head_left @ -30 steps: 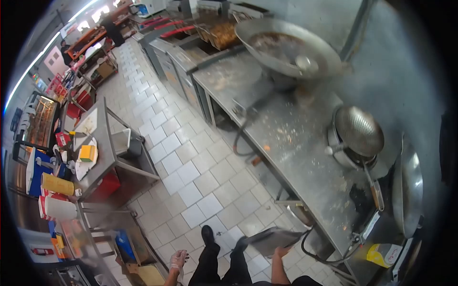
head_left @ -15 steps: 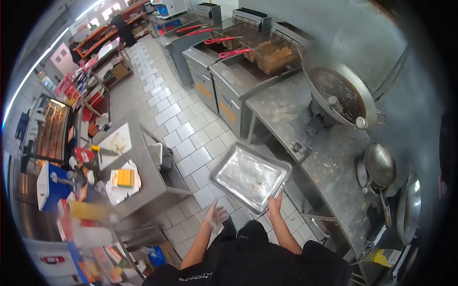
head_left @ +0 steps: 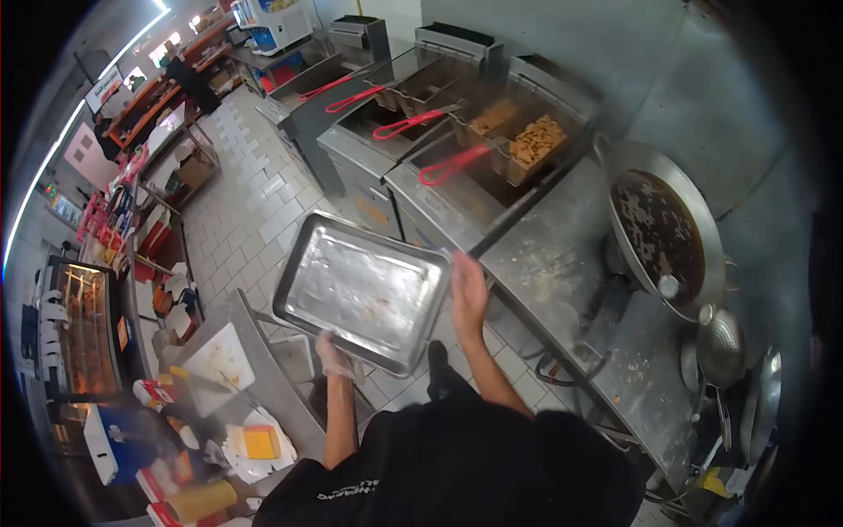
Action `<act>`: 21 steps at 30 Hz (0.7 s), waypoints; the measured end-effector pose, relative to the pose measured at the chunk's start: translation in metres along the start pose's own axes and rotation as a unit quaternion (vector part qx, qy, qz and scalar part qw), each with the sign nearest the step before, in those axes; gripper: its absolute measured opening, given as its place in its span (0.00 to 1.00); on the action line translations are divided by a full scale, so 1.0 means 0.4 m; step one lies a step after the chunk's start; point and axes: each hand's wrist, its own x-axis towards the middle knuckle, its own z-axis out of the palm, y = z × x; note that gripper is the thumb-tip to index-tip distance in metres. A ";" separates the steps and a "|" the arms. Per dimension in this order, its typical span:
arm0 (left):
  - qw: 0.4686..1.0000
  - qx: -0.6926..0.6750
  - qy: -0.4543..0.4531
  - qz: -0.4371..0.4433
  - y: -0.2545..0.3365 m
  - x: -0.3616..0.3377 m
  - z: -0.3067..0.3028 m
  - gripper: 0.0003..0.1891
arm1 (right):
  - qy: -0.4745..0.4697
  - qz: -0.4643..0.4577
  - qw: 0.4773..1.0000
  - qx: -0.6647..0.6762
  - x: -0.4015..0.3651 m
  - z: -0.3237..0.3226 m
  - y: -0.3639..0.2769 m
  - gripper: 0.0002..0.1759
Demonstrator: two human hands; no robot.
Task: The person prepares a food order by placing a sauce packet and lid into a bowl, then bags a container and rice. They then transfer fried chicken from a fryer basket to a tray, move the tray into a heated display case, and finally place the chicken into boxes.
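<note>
Kitchen: narrow and steel-fitted; its pale tiled floor [head_left: 228, 193] runs away beyond the metal tray [head_left: 373, 285], the reference for all places below.
Fryer bank [head_left: 356, 145]: beyond the tray and to its right; red-handled baskets, one fry basket with browned pieces [head_left: 537, 140].
Steel counter [head_left: 562, 255]: right of the tray, surface marked with pale crumbs.
Work table [head_left: 283, 408]: left of the tray and nearer the body; bears a stained white cutting board [head_left: 206, 351] and a yellow block [head_left: 262, 442] on white paper.
Co-workers: two persons in dark clothing, far beyond the tray.
Wok [head_left: 709, 237]: well right of the tray, holding dark liquid.
Tray position: ahead of the torso, over the floor, between the hands; inner face visible, streaked, with brown specks.
Tray long axis: crosswise to the body, right end slightly nearer than the left.
Left hand [head_left: 337, 358]: clear-gloved, grasping the tray's near long edge, thumb over the rim.
Right hand [head_left: 468, 294]: bare, fingers extended beside the tray's right end, not clenched; load borne, cannot tell.
Nearer hand: neither clearly; both at the tray's edges.
</note>
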 end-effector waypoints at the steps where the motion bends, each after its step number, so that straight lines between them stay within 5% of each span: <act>1: 1.000 -0.020 0.018 0.014 0.046 0.045 0.001 0.10 | -0.017 -0.032 0.996 -0.085 0.099 0.061 -0.066 0.31; 3: 0.998 -0.031 0.029 0.038 0.150 0.113 0.042 0.11 | -0.019 -0.053 0.997 -0.043 0.293 0.187 -0.119 0.37; 5: 0.989 -0.015 0.069 0.133 0.246 0.125 0.110 0.13 | 0.063 0.081 0.990 0.098 0.493 0.310 -0.095 0.42; 8: 0.991 0.000 0.050 0.121 0.336 0.205 0.122 0.17 | 0.159 0.238 0.958 0.019 0.841 0.430 0.131 0.44; 11: 0.988 0.030 0.055 0.138 0.410 0.326 0.129 0.17 | 0.065 0.355 0.878 0.314 1.021 0.414 0.290 0.31; 12: 0.990 0.027 0.071 0.118 0.429 0.381 0.122 0.17 | 0.114 0.335 0.842 0.408 1.048 0.428 0.302 0.22; 14: 0.995 0.012 0.039 0.086 0.456 0.487 0.117 0.17 | 0.170 0.287 0.868 0.367 1.076 0.419 0.314 0.15; 17: 0.993 0.030 -0.031 0.110 0.493 0.622 0.122 0.17 | 0.216 0.190 0.891 0.350 1.068 0.414 0.313 0.14; 21: 0.996 0.024 -0.080 0.028 0.580 0.750 0.161 0.15 | 0.217 0.145 0.896 0.360 1.074 0.395 0.169 0.12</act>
